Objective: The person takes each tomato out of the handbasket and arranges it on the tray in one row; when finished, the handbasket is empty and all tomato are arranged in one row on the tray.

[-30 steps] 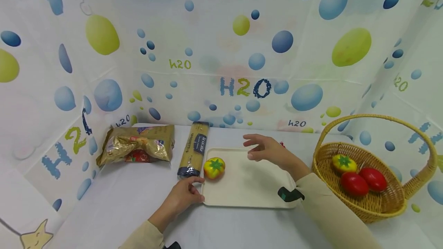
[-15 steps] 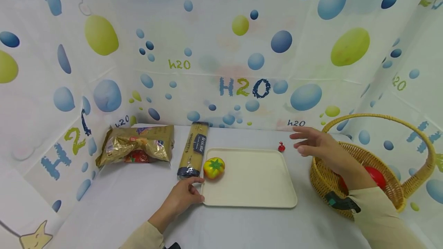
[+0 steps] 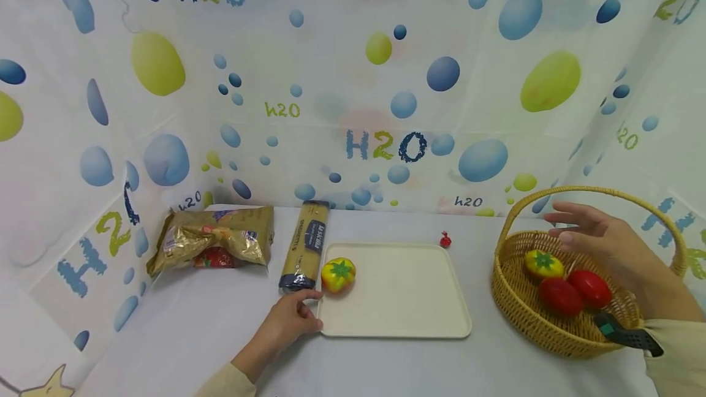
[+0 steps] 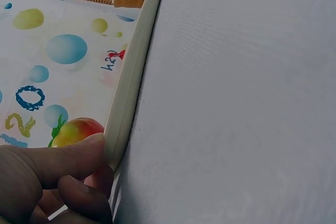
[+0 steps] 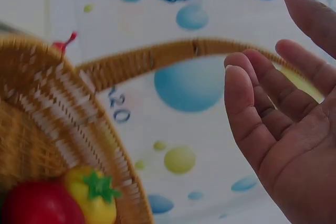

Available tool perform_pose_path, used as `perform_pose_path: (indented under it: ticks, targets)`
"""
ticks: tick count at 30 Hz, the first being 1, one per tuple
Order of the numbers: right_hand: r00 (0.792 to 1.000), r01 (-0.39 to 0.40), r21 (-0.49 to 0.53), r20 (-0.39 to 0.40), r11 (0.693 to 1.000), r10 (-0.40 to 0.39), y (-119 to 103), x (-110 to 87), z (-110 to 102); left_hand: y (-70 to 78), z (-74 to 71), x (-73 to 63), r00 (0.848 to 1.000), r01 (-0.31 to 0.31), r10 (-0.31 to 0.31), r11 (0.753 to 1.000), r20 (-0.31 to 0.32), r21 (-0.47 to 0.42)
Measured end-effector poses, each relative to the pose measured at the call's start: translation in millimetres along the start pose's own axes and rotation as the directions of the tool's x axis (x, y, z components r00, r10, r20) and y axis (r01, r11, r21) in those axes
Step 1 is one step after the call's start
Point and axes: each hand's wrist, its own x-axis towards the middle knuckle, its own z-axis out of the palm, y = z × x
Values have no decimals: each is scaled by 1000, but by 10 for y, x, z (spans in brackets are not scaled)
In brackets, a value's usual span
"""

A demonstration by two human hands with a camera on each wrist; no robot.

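Observation:
In the head view, my left hand [image 3: 287, 317] is at the left edge of a cream tray [image 3: 408, 299]. Its thumb and curled fingers hold the rim, seen close up in the left wrist view. On the tray, near those fingers, sits a yellow-red toy fruit with a green star-shaped top [image 3: 338, 276]. My right hand [image 3: 612, 250] is over the right side of a wicker basket [image 3: 513, 299], holding nothing, fingers loosely bent and apart. Inside the basket lie two red toy fruits [image 3: 561, 296] and a yellow one with a green top [image 3: 543, 264].
A gold foil package [image 3: 215, 238] lies at the back left. Between it and the tray is a pack of spaghetti [image 3: 305, 247]. A small red object [image 3: 445, 239] stands behind the tray's far right corner. The basket's tall handle [image 3: 595, 190] arches behind my right hand.
My right hand has moved from above the tray rightward to over the basket, uncovering the small red object. My left hand stays at the tray's edge. The view has shifted slightly.

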Motion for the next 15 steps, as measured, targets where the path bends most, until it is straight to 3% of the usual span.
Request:
perform_pose_path:
  ticks: [7,15]
  targets:
    - [987,-150,-113,35,982,154,364,119,-223,-17,-5,-26,1000,-10,10,1000,-2,-2]
    - [979,-184,-1,84,983,184,727,286,-451,-9,-3,-36,1000,-2,2,1000,-1,-10]
